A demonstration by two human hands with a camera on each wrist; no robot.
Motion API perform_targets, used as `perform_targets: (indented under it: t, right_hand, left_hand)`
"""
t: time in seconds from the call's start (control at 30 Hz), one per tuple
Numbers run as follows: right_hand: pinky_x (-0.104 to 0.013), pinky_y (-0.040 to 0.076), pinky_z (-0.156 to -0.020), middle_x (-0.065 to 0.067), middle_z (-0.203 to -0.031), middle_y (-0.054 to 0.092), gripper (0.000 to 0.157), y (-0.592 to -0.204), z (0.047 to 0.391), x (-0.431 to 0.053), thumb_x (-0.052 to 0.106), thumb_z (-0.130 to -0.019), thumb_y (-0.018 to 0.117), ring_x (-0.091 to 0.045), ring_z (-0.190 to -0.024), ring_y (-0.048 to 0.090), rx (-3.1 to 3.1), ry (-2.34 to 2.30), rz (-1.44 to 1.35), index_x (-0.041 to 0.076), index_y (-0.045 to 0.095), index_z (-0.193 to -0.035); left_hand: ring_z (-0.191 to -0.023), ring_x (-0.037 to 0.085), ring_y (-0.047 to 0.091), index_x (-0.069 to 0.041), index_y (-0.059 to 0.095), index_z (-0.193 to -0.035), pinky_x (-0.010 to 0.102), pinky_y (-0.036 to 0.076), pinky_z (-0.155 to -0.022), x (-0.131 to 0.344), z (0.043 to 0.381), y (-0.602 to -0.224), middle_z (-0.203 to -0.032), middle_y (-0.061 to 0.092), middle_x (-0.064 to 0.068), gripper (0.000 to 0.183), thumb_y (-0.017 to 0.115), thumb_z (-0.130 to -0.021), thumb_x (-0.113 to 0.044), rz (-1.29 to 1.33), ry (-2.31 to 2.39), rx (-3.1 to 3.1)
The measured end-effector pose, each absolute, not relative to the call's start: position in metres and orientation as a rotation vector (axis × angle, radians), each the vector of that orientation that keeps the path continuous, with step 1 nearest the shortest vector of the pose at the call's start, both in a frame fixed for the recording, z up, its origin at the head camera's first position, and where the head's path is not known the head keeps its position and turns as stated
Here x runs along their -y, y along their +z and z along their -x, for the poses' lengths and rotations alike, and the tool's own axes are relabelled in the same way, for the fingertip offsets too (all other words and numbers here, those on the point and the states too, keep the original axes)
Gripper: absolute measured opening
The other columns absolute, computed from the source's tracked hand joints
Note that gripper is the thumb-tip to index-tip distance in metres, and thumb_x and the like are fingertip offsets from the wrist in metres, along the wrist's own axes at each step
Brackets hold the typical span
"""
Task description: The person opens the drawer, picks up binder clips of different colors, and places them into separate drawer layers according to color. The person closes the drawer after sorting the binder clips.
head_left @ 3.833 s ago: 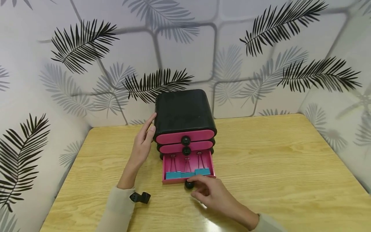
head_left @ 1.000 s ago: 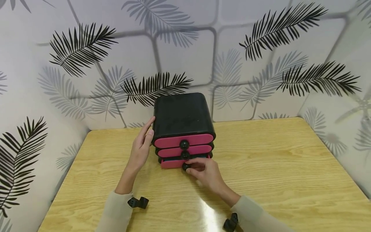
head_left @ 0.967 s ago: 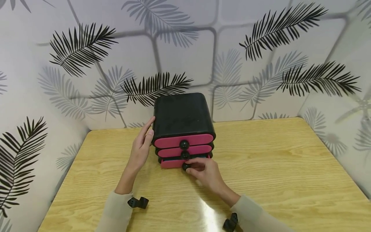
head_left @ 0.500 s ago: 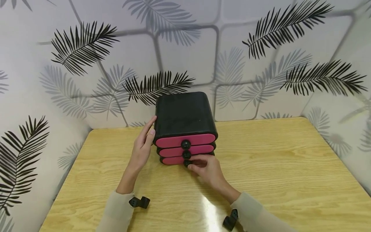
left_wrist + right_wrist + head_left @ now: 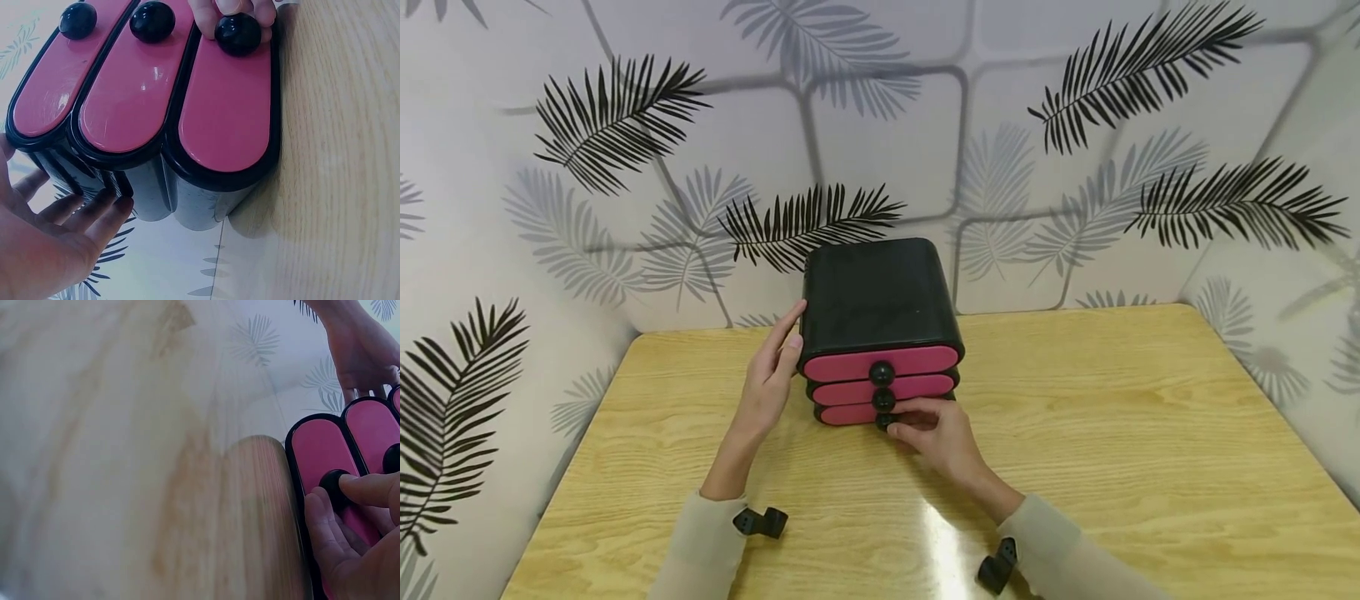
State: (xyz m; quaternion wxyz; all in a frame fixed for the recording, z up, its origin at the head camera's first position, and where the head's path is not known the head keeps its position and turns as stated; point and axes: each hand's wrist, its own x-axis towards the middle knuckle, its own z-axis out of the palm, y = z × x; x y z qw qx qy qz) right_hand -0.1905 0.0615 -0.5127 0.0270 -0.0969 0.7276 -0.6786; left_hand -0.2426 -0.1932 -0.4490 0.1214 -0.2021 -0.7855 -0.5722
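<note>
A small black drawer cabinet with pink drawer fronts stands on the table, its three drawers pushed in flush. My left hand lies against the cabinet's left side; in the left wrist view its spread fingers touch the black wall. At the bottom drawer, my right hand pinches the round black knob between thumb and fingers. Above that sit the middle knob and the top knob, both untouched. What lies inside the drawers is hidden.
The cabinet stands on a light wood-grain table, near its back edge. Behind it rises a pale wall covering with a leaf pattern. A small black wrist camera sits on the left sleeve, another wrist camera on the right one.
The bottom drawer, pulled out earlier with several blue binder clips showing, has slid back in with my right hand at its knob. My left hand has stayed on the cabinet's side.
</note>
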Motion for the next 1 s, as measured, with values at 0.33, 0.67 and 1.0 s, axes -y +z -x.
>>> perform_targets:
  t: [0.33,0.67,1.0]
  right_hand:
    - [-0.043,0.062,-0.074,-0.026,-0.106,0.073,0.023,-0.515,0.193,-0.063,-0.005,-0.092,0.071,-0.041,-0.094,0.073,-2.233,-2.064,0.356,-0.008,0.073,-0.115]
    - [-0.042,0.061,-0.073,-0.026,-0.107,0.072,0.031,-0.513,0.185,-0.070,-0.002,-0.097,0.065,-0.038,-0.094,0.072,-2.261,-1.942,0.447,-0.004,0.068,-0.128]
    - [-0.030,0.057,-0.087,-0.020,-0.123,0.070,0.025,-0.495,0.168,-0.113,0.007,-0.099,0.067,-0.034,-0.111,0.068,-2.407,-1.819,0.430,-0.001,0.071,-0.122]
  left_hand:
    - [-0.065,0.010,0.038,-0.025,0.039,-0.160,0.032,0.040,-0.065,0.198,0.243,-0.452,-0.155,0.044,0.000,0.048,0.041,-0.112,-0.022,0.593,-1.651,2.297]
    - [-0.117,0.020,0.055,-0.028,0.039,-0.160,0.026,0.049,-0.089,0.201,0.247,-0.456,-0.163,0.036,-0.006,0.048,0.041,-0.112,-0.023,0.624,-1.701,2.312]
    - [-0.137,0.033,0.051,-0.024,0.036,-0.161,0.052,0.051,-0.101,0.209,0.249,-0.459,-0.165,0.033,-0.001,0.049,0.040,-0.113,-0.026,0.675,-1.737,2.320]
